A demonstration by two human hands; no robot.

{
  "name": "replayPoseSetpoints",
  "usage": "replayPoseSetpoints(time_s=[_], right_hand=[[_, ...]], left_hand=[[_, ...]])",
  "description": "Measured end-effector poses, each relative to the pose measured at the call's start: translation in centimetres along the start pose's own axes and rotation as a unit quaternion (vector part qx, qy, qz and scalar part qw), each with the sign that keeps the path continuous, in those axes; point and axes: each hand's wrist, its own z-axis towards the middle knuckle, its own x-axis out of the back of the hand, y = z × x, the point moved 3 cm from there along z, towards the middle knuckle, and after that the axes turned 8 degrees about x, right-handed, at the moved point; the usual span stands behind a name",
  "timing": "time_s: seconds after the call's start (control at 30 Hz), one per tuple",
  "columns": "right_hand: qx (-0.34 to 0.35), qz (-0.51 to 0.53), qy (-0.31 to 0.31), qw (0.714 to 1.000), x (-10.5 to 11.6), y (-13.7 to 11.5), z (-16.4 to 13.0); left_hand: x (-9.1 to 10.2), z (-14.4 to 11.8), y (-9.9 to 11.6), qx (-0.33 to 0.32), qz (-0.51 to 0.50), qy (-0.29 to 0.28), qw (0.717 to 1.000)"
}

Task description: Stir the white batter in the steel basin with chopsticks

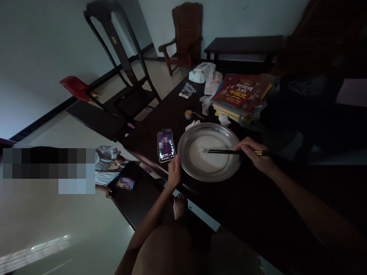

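A wide metal bowl (pixel 187 168) sits on the dark table, with a whitish mixture (pixel 209 162) in it. My left hand (pixel 174 172) grips the bowl's rim on its left side. In my right hand (pixel 256 154) is a pair of black chopsticks (pixel 222 152) with gold bands. Their tips dip into the whitish mixture near the bowl's middle. Just left of the bowl lies a phone (pixel 166 147) with its screen lit, close to my left hand but apart from the bowl.
Behind the bowl lie a stack of books (pixel 242 93), a small round jar (pixel 188 114), crumpled tissue (pixel 224 120) and plastic packages (pixel 202 72). Another person (pixel 107 168) is at a low dark bench on the left. A tall wooden chair (pixel 126 68) stands beside the table.
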Motion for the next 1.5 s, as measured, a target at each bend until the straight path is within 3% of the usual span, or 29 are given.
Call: replayPoseSetpoints(time_s=[0.13, 0.3, 0.47, 0.63, 0.77, 0.93, 1.1, 1.23, 1.4, 1.5], right_hand=[[-0.015, 0.007, 0.059, 0.998, 0.52, 0.17, -0.07], [0.003, -0.004, -0.003, 1.0, 0.0, -0.08, 0.04], [0.0, -0.004, 0.04, 0.999, 0.31, 0.09, -0.04], [0.016, -0.008, -0.012, 1.0, -0.19, -0.27, -0.01], [0.002, -0.025, 0.034, 0.999, 0.19, -0.23, 0.0], [0.01, -0.022, -0.007, 1.0, -0.21, -0.38, 0.01], [-0.005, -0.027, 0.032, 0.999, 0.12, -0.42, 0.04], [0.011, -0.029, -0.012, 0.999, -0.35, -0.58, 0.12], [-0.007, -0.023, 0.035, 0.999, 0.03, -0.42, 0.07], [-0.004, -0.011, 0.016, 1.0, -0.06, -0.49, 0.09]], left_hand=[[-0.02, -0.05, 0.06, 0.001, 0.004, 0.0, 1.0], [0.02, -0.03, 0.01, 0.003, 0.004, 0.004, 1.0], [0.01, 0.04, -0.08, 0.002, 0.002, 0.004, 1.0], [-0.08, 0.01, 0.1, -0.002, -0.009, 0.005, 1.0], [-0.07, 0.01, 0.16, -0.003, 0.001, 0.008, 1.0], [-0.01, 0.0, 0.13, 0.002, -0.001, 0.005, 1.0], [0.0, 0.01, -0.04, 0.01, -0.001, 0.001, 1.0], [-0.03, 0.08, 0.0, 0.006, 0.005, 0.004, 1.0], [-0.03, 0.09, 0.0, 0.01, 0.01, 0.007, 1.0], [-0.01, 0.03, 0.05, 0.01, 0.01, 0.006, 1.0]])
